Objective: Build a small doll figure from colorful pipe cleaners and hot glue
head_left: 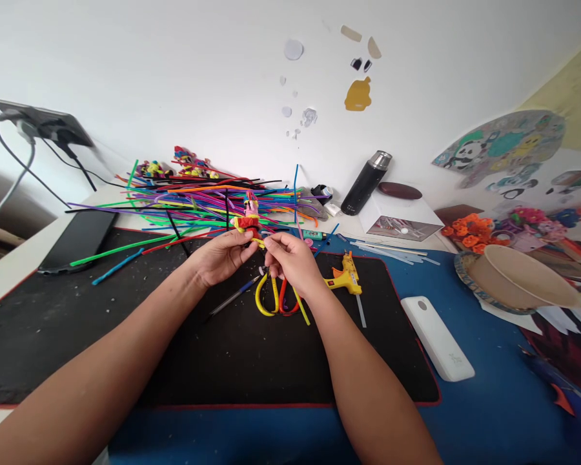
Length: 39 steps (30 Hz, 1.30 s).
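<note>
My left hand (pixel 223 255) holds a small pipe-cleaner figure (pixel 250 216) upright between thumb and fingers. The figure has a pink head, a red body and yellow parts. Close beside it, the closed fingers of my right hand (pixel 290 258) pinch a yellow pipe cleaner (pixel 302 307), whose free end hangs out below the hand. A short yellow piece also shows between the two hands; whether it is the same strand I cannot tell. Beneath the hands lie scissors (pixel 267 302) with one yellow and one red handle, partly covered, and a pen (pixel 233 297).
A heap of coloured pipe cleaners (pixel 193 203) lies along the wall, finished figures (pixel 188 161) behind it. On the black mat (pixel 242 368) rests a yellow glue gun (pixel 346 276). Around it are a phone (pixel 80 237), a black flask (pixel 366 183), a white power bank (pixel 437 338) and a bowl (pixel 527 278).
</note>
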Tool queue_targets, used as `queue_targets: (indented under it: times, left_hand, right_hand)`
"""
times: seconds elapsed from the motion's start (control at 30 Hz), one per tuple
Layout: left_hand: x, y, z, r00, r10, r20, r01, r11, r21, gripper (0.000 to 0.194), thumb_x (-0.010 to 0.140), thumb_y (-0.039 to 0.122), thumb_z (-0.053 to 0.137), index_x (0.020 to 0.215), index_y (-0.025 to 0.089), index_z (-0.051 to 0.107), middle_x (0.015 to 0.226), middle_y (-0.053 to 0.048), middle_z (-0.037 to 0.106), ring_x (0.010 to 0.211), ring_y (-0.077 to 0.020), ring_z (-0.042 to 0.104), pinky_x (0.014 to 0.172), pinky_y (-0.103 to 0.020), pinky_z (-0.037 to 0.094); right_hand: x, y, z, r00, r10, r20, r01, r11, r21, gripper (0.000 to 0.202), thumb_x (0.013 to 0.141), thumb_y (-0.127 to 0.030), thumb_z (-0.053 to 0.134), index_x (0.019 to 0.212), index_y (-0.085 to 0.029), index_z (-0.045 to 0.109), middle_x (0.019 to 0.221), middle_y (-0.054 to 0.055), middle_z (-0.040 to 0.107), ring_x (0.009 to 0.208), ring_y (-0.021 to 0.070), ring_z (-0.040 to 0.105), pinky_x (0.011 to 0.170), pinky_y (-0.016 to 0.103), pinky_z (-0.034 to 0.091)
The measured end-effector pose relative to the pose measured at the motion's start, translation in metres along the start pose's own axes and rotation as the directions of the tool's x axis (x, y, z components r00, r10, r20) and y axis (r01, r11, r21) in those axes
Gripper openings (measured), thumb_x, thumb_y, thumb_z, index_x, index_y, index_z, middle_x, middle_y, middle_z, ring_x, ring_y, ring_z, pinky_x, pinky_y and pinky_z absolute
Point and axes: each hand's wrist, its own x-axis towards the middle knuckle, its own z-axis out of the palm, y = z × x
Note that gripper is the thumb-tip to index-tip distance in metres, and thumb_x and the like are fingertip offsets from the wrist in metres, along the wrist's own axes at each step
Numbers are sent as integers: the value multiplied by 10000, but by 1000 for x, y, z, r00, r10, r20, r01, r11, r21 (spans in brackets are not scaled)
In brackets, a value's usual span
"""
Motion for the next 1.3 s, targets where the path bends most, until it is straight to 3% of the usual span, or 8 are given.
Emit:
queue_targets:
  times: [0.37,0.53,0.63,0.87,1.3]
  left_hand:
    - [-2,-3,8,995,-29,-91,21,996,-86,293,953,-86,606,810,119,759,755,-51,789,679,-117,786,742,-149,669]
    - [0,-4,8,993,-41,-110,28,993,-112,307,979,-76,575,814,106,760,753,-60,788,677,-115,780,746,-157,675]
    - [2,-4,5,993,-45,-111,31,992,-122,289,962,-79,601,817,111,765,759,-62,789,679,-116,780,754,-148,671]
    - [2,-4,8,989,-56,-134,37,989,-140,289,978,-66,601,811,107,762,756,-69,786,659,-105,768,724,-140,665]
    - [1,-7,4,993,-98,-68,93,993,-72,238,972,-50,630,853,88,783,801,-73,803,676,-128,767,658,-180,660]
  right_hand:
    - [-1,6,6,984,-147,-98,113,949,-295,85,1043,-329,606,1025,-250,632,717,-73,686,412,93,582,470,229,424]
    - [-6,5,7,961,-267,-77,174,793,-584,101,1074,-285,588,1160,-271,638,813,-46,755,549,134,670,599,262,466]
    - [-7,5,7,953,-299,-48,191,716,-671,138,1092,-282,572,1206,-274,650,873,-18,795,669,170,731,669,279,475]
    - [-6,5,6,946,-323,4,200,576,-793,213,1103,-314,584,1294,-279,671,960,31,838,874,248,789,765,318,490]
    - [-8,2,2,928,-371,30,210,455,-865,196,1129,-348,542,1123,-270,722,938,37,822,807,224,739,661,304,358]
